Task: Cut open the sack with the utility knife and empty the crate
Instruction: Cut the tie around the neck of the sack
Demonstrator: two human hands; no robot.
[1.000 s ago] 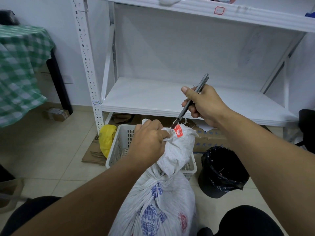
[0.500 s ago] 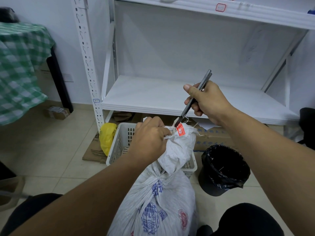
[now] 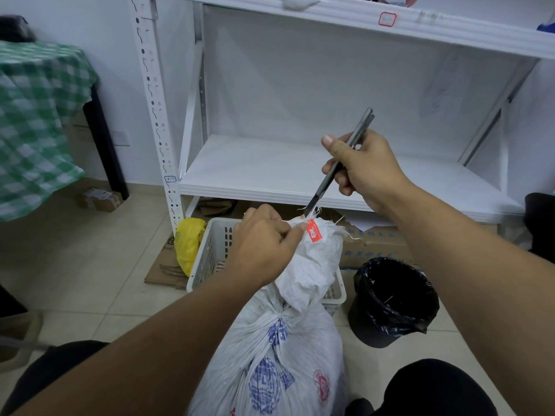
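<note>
A white woven sack [image 3: 279, 349] with blue and red print stands between my knees, tied at the neck. My left hand [image 3: 264, 244] grips its gathered top beside a red tag [image 3: 313, 231]. My right hand [image 3: 360, 169] holds a dark utility knife [image 3: 339, 162] slanted down, its blade tip touching the frayed sack top just above the tag. A white slotted plastic crate [image 3: 210, 256] sits on the floor behind the sack, largely hidden by it; I cannot see what lies inside.
A white metal shelf rack [image 3: 270, 169] stands ahead, its lower shelf just above the crate. A black lined bin [image 3: 393, 301] stands right of the sack. A yellow bag [image 3: 187, 241] and flattened cardboard [image 3: 165, 273] lie left. A green checked cloth [image 3: 36, 124] hangs far left.
Both hands and the sack top have stayed almost in place; the knife tip remains at the sack's top edge. The right hand has shifted slightly, with the knife handle a little steeper.
</note>
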